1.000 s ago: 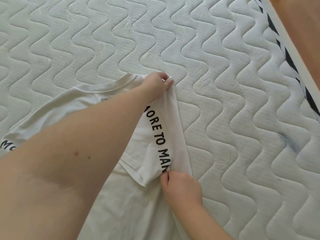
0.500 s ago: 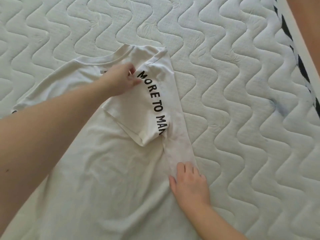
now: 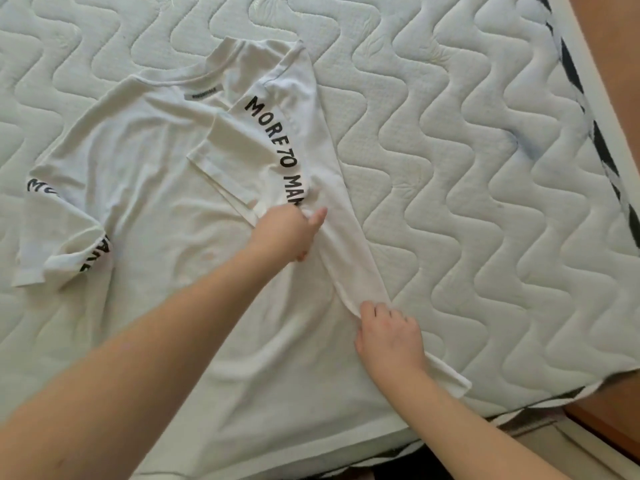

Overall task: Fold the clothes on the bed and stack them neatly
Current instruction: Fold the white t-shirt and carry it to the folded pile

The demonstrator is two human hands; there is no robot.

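A white T-shirt (image 3: 166, 188) lies flat on the mattress, collar away from me. Its right side is folded inward as a long strip, and the right sleeve with black lettering "MORE TO MAN" (image 3: 277, 150) lies over the body. My left hand (image 3: 289, 233) sits at the lower end of that sleeve, thumb on top of the strip, pinching bunched fabric there. My right hand (image 3: 389, 337) is lower on the same fold near the hem, fingers curled onto the edge of the strip. The left sleeve (image 3: 62, 251) is spread out at the left.
The quilted white mattress (image 3: 467, 188) stretches to the right and beyond the shirt. Its black-and-white trimmed edge (image 3: 602, 150) runs along the right, with wooden floor (image 3: 616, 57) beyond. The near mattress edge (image 3: 519, 414) is at the lower right.
My left hand moved from the collar down to the sleeve's lower end. My right hand slid down the folded strip toward the hem. More of the shirt shows now.
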